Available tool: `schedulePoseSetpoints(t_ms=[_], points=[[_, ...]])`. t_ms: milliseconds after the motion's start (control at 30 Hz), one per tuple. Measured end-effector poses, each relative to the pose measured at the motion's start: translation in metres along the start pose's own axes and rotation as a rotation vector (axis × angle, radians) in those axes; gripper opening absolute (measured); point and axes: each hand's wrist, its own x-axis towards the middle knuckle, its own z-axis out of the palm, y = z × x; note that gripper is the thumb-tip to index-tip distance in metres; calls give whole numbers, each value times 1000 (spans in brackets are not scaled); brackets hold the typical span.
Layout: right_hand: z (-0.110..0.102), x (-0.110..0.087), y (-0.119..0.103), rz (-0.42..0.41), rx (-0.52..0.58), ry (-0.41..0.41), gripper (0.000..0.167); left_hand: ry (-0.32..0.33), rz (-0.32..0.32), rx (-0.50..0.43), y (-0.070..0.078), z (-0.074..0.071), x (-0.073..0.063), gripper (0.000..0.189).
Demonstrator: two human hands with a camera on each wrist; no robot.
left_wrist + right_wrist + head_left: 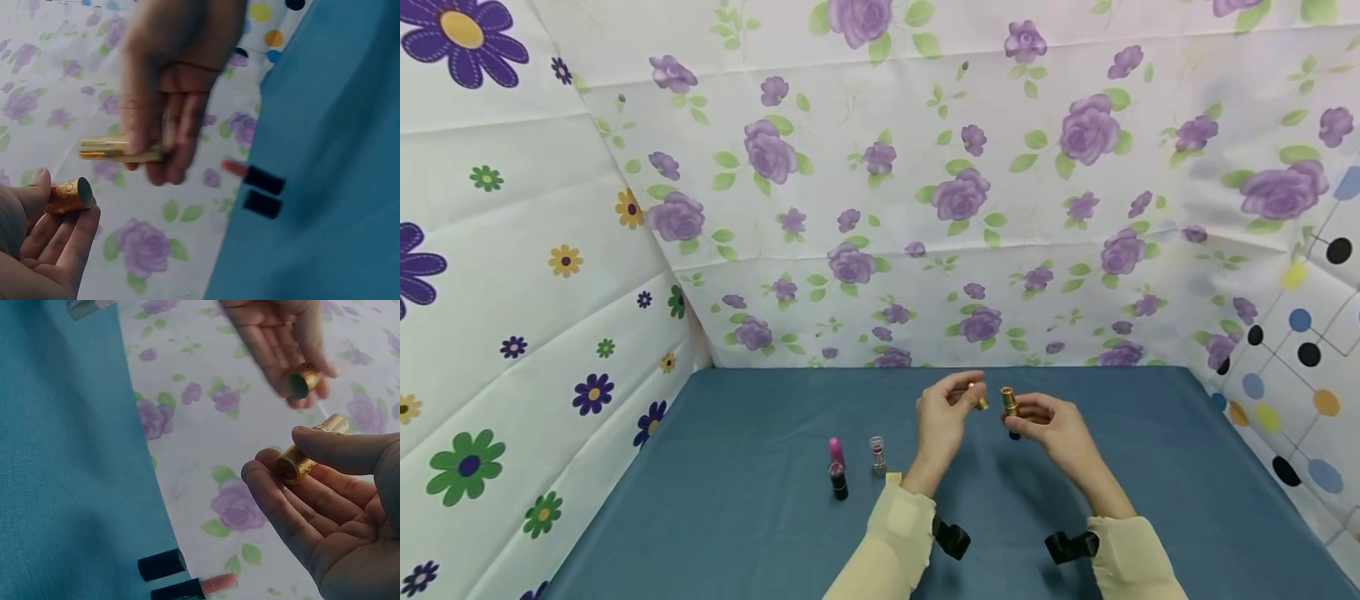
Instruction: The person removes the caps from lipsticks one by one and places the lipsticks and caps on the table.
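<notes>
My left hand pinches a gold lipstick cap between thumb and fingers, its dark open end facing the right hand. Across a small gap, my right hand holds a gold lipstick tube, thumb pressed on its side and fingers beneath. In the right wrist view the tube slants, one round end towards the camera. On the cloth by the right hand are a black lipstick with its pinkish stick bared and a black cap beside it. In the head view the hand mostly hides them.
Left of my left hand stand a pink lipstick, a black lipstick with a clear top and a clear-capped lipstick. A small yellow piece shows by the left sleeve. Blue cloth covers the table; flowered sheets hang behind.
</notes>
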Motion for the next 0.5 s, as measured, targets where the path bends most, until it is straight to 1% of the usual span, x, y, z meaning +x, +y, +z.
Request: schedulePoseSetpoints(t_ms=[167,267,367,500], points=[[-8,-1,3,12,-34,22,45,25,-66,26,-11,20,-10,26],[-10,-2,5,24,-62,29,43,21,-89,36,-18,30,-14,26],[-11,-2,8,44,-89,36,42,30,-104,11,-23,37,-17,22],[-11,-3,11,64,-101,43,39,60,-135,-18,-29,40,-18,19]])
